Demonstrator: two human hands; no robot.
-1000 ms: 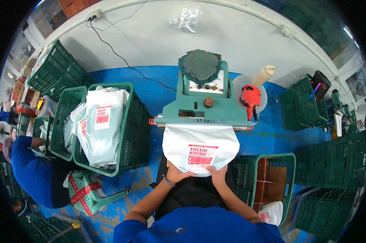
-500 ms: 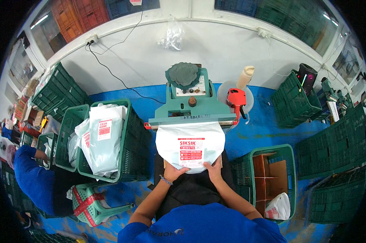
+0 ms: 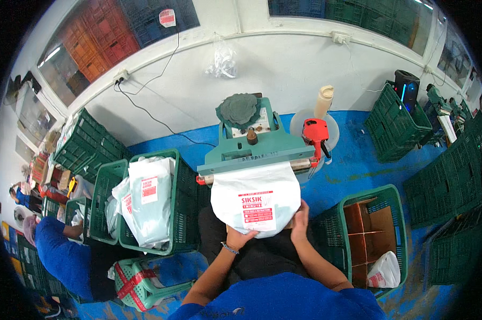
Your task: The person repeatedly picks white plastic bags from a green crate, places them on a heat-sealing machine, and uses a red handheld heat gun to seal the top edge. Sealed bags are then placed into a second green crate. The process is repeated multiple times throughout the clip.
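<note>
A filled white plastic pouch with a red printed label lies in front of a green bar sealer. Its upper edge meets the sealer's long front bar. My left hand grips the pouch's bottom edge, thumb on the front and fingers hidden beneath. At the lower right edge of the pouch, my right hand holds its side, some fingers out of sight behind it. A dark green cloth is bunched on top of the sealer.
Left stands a green crate with similar pouches; a co-worker's blue sleeve is beyond it. To the right, another crate holds a cardboard divider and one pouch. A red handheld labeller and a cream bottle are beside the sealer.
My right hand has shifted from the pouch's bottom edge up to its right side. My left hand stays at the bottom edge. The whole view has tilted and shifted slightly.
</note>
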